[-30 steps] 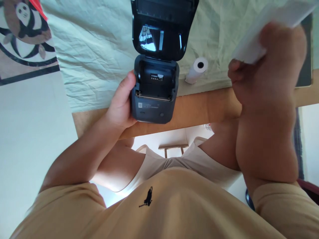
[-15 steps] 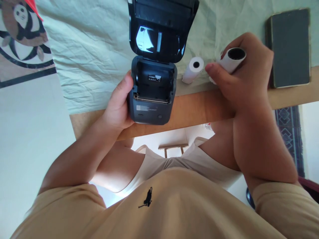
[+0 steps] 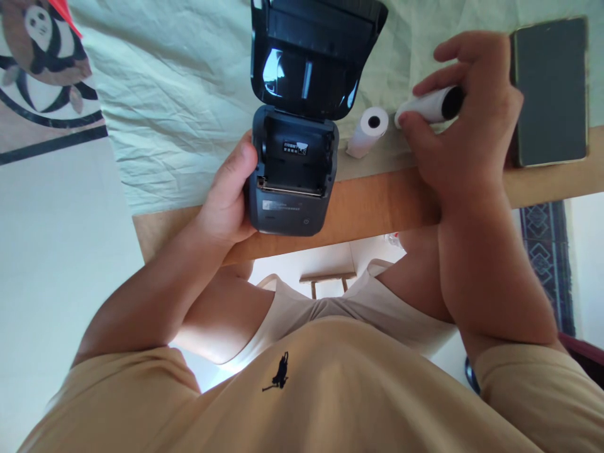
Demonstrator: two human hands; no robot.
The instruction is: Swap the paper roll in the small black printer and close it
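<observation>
My left hand [image 3: 229,195] grips the left side of a dark portable label printer [image 3: 292,214]. Its lid [image 3: 311,69] is tipped back, and the paper bay inside shows a small printed label with no roll in it. At the right, my right hand [image 3: 476,119] has its thumb and a finger against a white paper roll [image 3: 427,107], which lies tilted with its dark hollow end towards the palm; one finger is lifted away. Between the printer and that hand stands a second, slimmer white paper roll [image 3: 368,132] with a small dark core.
A dark flat tablet-like device [image 3: 552,91] lies right of my right hand. Pale green cloth [image 3: 179,113] covers the table, whose wooden edge [image 3: 377,195] runs before me. A panda picture [image 3: 42,69] is at the far left. A wooden stool [image 3: 328,277] shows below.
The paper roll in my right hand has tipped from steeply raised to nearly lying, and the fingers have loosened and spread. The printer in my left hand has shifted slightly right.
</observation>
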